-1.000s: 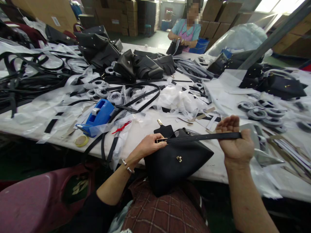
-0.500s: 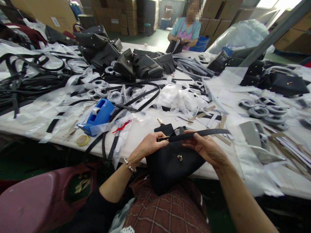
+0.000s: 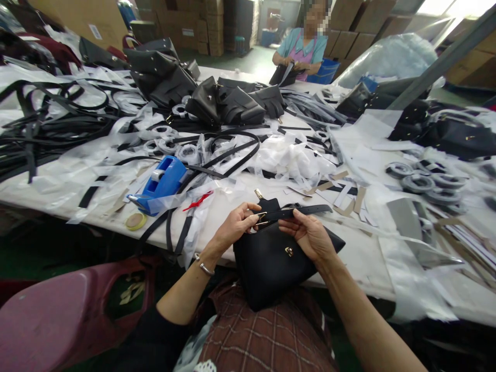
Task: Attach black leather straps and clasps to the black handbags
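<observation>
A black handbag [image 3: 271, 263] with a small gold clasp [image 3: 289, 251] rests against my lap and the table edge. Its flap, tipped with a gold plate [image 3: 259, 194], points away from me. My left hand [image 3: 240, 223] pinches a gold buckle [image 3: 262, 219] above the bag's top. A black strap [image 3: 315, 209] runs from the buckle toward the right, its free end sticking out past my right hand [image 3: 308, 235]. The fingers of that hand are closed on the strap near its holes. Whether the buckle's prong sits in a hole cannot be made out.
Left of the bag stand a blue tape dispenser [image 3: 163, 183], a yellow tape roll [image 3: 135, 221] and red scissors or snips [image 3: 197, 200]. Black bags [image 3: 240, 106], straps and plastic wrap cover the table behind. A co-worker [image 3: 300, 51] handles a bag across the table. A pink chair [image 3: 50, 320] stands lower left.
My right hand has moved left along the strap, closer to the buckle. Less of the strap's free end sticks out to the right. My left hand stays at the buckle.
</observation>
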`<action>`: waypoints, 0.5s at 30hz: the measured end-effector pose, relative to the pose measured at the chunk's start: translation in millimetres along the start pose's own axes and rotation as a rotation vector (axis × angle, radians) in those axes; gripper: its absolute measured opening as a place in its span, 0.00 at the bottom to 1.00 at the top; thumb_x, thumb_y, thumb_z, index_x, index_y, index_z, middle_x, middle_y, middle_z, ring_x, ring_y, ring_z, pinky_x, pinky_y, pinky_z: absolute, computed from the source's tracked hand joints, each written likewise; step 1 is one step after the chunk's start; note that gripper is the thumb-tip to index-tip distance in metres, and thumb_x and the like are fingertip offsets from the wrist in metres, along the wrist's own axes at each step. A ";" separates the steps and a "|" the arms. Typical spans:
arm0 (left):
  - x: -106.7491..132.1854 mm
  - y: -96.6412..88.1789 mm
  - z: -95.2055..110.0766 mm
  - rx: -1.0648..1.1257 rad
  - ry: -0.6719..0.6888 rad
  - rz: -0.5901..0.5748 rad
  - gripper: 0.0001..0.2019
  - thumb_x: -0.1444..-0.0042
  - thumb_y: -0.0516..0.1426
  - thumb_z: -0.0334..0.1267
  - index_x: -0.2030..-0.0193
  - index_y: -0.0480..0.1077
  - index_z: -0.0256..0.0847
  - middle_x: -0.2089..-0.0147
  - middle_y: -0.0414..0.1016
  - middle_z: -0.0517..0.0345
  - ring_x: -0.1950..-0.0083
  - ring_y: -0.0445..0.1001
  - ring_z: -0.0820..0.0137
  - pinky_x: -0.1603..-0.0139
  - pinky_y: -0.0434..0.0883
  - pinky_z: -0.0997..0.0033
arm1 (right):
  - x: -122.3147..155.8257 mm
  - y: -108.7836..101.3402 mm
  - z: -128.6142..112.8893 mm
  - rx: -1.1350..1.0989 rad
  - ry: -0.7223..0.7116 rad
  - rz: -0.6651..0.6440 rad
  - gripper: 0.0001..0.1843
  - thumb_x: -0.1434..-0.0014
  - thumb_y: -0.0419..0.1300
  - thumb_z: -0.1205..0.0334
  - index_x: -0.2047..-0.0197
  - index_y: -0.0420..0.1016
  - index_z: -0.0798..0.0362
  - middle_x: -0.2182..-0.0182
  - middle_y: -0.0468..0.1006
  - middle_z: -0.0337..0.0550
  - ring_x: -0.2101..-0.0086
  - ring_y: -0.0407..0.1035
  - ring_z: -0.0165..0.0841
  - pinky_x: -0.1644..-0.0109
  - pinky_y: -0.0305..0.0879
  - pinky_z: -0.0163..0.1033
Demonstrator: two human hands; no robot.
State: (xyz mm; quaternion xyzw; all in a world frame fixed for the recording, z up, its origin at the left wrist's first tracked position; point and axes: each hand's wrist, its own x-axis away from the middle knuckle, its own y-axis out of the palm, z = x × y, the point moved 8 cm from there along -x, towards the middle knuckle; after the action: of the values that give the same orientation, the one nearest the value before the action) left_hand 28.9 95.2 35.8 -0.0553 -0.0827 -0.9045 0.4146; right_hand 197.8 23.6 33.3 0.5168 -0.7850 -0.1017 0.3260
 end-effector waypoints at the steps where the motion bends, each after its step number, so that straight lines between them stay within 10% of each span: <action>1: -0.2 -0.7 -0.7 0.011 -0.002 0.005 0.18 0.42 0.57 0.44 0.49 0.65 0.36 0.72 0.70 0.63 0.71 0.68 0.75 0.71 0.63 0.76 | 0.2 -0.1 -0.2 -0.002 -0.009 0.001 0.13 0.56 0.75 0.57 0.72 0.80 0.55 0.71 0.83 0.46 0.70 0.80 0.40 0.67 0.79 0.39; 15: 8.8 22.4 28.0 -0.370 0.106 -0.014 0.13 0.39 0.55 0.43 0.52 0.74 0.40 0.57 0.79 0.56 0.62 0.76 0.69 0.60 0.70 0.71 | 21.0 21.5 -7.2 0.702 -0.315 0.007 0.15 0.47 0.68 0.49 0.66 0.83 0.54 0.74 0.81 0.42 0.70 0.74 0.36 0.62 0.70 0.39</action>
State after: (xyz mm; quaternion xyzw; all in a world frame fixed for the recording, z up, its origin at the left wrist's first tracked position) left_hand 41.1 79.7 67.0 -0.0823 0.1067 -0.9088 0.3949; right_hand 180.9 16.1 58.1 0.5723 -0.8143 0.0963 0.0052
